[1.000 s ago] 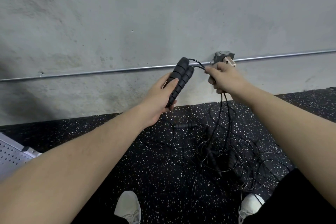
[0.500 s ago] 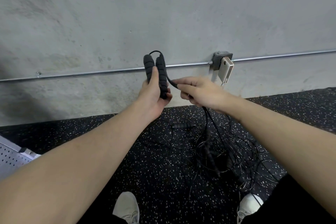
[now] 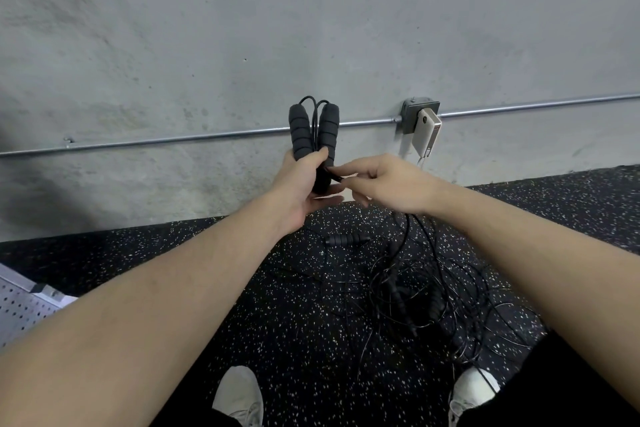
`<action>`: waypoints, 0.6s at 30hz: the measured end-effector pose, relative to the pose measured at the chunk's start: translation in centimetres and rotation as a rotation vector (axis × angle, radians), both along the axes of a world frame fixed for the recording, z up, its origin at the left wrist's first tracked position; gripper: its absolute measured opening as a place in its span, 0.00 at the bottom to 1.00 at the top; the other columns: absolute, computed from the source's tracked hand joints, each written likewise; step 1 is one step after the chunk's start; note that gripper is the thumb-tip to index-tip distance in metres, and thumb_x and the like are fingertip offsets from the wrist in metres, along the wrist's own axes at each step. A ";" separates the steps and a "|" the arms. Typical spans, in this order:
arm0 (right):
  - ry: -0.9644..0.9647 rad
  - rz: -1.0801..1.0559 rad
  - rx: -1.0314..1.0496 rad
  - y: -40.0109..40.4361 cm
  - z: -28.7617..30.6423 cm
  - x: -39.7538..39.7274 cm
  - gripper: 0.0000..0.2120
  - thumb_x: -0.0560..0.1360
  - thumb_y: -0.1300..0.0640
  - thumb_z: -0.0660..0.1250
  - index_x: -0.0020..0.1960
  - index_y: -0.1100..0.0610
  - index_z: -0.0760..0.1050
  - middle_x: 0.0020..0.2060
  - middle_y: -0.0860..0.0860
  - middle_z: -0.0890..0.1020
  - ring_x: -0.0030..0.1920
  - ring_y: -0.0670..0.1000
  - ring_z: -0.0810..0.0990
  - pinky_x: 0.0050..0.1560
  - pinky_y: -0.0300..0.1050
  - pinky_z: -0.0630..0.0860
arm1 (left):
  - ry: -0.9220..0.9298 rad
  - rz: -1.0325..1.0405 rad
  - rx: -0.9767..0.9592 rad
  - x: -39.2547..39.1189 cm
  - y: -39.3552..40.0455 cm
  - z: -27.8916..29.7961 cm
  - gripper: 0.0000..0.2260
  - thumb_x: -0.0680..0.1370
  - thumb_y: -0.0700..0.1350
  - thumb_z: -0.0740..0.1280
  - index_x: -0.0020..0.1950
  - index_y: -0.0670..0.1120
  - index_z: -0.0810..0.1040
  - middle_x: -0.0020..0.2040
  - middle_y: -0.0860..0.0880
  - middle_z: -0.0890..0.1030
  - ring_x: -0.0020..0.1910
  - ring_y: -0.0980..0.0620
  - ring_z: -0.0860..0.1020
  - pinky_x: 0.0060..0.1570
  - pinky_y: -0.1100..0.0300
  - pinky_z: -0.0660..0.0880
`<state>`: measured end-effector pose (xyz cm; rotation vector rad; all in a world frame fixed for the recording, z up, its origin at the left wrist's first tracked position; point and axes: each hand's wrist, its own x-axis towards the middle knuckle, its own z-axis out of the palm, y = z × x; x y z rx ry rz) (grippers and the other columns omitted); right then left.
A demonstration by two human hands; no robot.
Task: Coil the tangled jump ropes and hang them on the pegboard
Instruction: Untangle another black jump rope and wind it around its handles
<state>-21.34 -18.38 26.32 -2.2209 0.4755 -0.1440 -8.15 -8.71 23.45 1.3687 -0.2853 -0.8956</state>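
Jump rope handles (image 3: 313,135), two, upright, side by side, gripped at their lower ends in left hand (image 3: 300,185). Right hand (image 3: 384,184) fingers (image 3: 341,170) pinch the black cord (image 3: 408,236) just beside the handles; cord hangs to tangled ropes (image 3: 433,298) on floor (image 3: 294,305).

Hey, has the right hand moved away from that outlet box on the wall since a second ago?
Yes. The right hand was up against the outlet box; now it sits lower and to the left, beside the handles.

Both forearms are bare, with no sleeves, watch or rings visible on the hands. Pale grey-white lace-up sneakers (image 3: 239,399) cover the feet, and black fabric legwear (image 3: 571,392) shows at the lower right.
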 end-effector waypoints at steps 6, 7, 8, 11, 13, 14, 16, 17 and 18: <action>-0.031 -0.011 0.060 -0.7 0.6 -1.1 0.10 0.83 0.53 0.63 0.60 0.43 0.79 0.27 0.48 0.78 0.22 0.45 0.65 0.24 0.36 0.62 | 0.104 0.001 -0.083 -0.3 -0.4 0.6 0.15 0.83 0.44 0.66 0.68 0.44 0.69 0.44 0.43 0.80 0.28 0.50 0.74 0.23 0.62 0.67; -0.034 -0.005 0.055 -0.7 0.5 -1.3 0.11 0.83 0.53 0.62 0.61 0.42 0.79 0.27 0.48 0.78 0.22 0.45 0.65 0.25 0.36 0.63 | 0.142 0.021 -0.108 -0.2 -0.5 0.7 0.18 0.82 0.43 0.67 0.70 0.42 0.67 0.44 0.42 0.81 0.27 0.49 0.74 0.22 0.62 0.68; -0.038 0.001 0.044 -0.7 0.5 -1.5 0.11 0.84 0.53 0.62 0.62 0.42 0.78 0.27 0.49 0.78 0.23 0.44 0.66 0.26 0.35 0.65 | 0.179 0.036 -0.135 -0.1 -0.5 0.7 0.20 0.82 0.41 0.67 0.72 0.43 0.67 0.45 0.41 0.80 0.27 0.49 0.74 0.23 0.62 0.68; -0.044 0.021 0.036 -0.9 0.5 -2.0 0.12 0.84 0.53 0.62 0.63 0.41 0.77 0.28 0.50 0.77 0.24 0.42 0.67 0.28 0.32 0.65 | 0.221 0.035 -0.184 -0.1 -0.1 1.0 0.19 0.81 0.39 0.68 0.69 0.47 0.67 0.48 0.41 0.77 0.31 0.48 0.73 0.26 0.61 0.71; -0.047 0.026 0.048 -1.3 0.4 -2.2 0.12 0.84 0.53 0.62 0.62 0.40 0.78 0.27 0.50 0.77 0.25 0.44 0.68 0.29 0.34 0.66 | 0.198 0.017 -0.202 -0.4 0.0 1.2 0.17 0.81 0.38 0.67 0.68 0.48 0.69 0.50 0.41 0.77 0.33 0.48 0.73 0.27 0.61 0.72; -0.048 0.021 0.057 -1.4 0.3 -2.3 0.12 0.83 0.53 0.62 0.62 0.40 0.79 0.27 0.49 0.77 0.26 0.45 0.68 0.29 0.35 0.66 | 0.186 0.010 -0.210 -0.5 -0.1 1.2 0.16 0.81 0.39 0.67 0.68 0.47 0.70 0.50 0.41 0.78 0.33 0.48 0.73 0.27 0.61 0.72; -0.054 0.012 0.086 -1.6 0.3 -2.4 0.12 0.83 0.53 0.63 0.63 0.43 0.80 0.26 0.49 0.76 0.24 0.45 0.67 0.27 0.34 0.65 | 0.181 0.003 -0.218 -0.7 -0.2 1.2 0.14 0.82 0.40 0.67 0.68 0.46 0.72 0.49 0.42 0.79 0.32 0.49 0.73 0.27 0.61 0.72; -0.053 0.016 0.095 -1.7 0.4 -2.5 0.11 0.83 0.53 0.62 0.62 0.45 0.80 0.26 0.50 0.76 0.23 0.44 0.66 0.27 0.33 0.65 | 0.201 0.001 -0.220 -0.7 -0.1 1.2 0.14 0.82 0.40 0.66 0.68 0.44 0.72 0.48 0.42 0.79 0.31 0.49 0.73 0.26 0.61 0.71; -0.043 0.026 0.093 -1.7 0.4 -2.7 0.11 0.83 0.52 0.62 0.61 0.46 0.81 0.26 0.49 0.75 0.22 0.44 0.66 0.27 0.33 0.64 | 0.238 -0.006 -0.222 -0.5 -0.1 1.3 0.14 0.82 0.41 0.66 0.67 0.42 0.73 0.47 0.42 0.78 0.29 0.50 0.72 0.25 0.63 0.69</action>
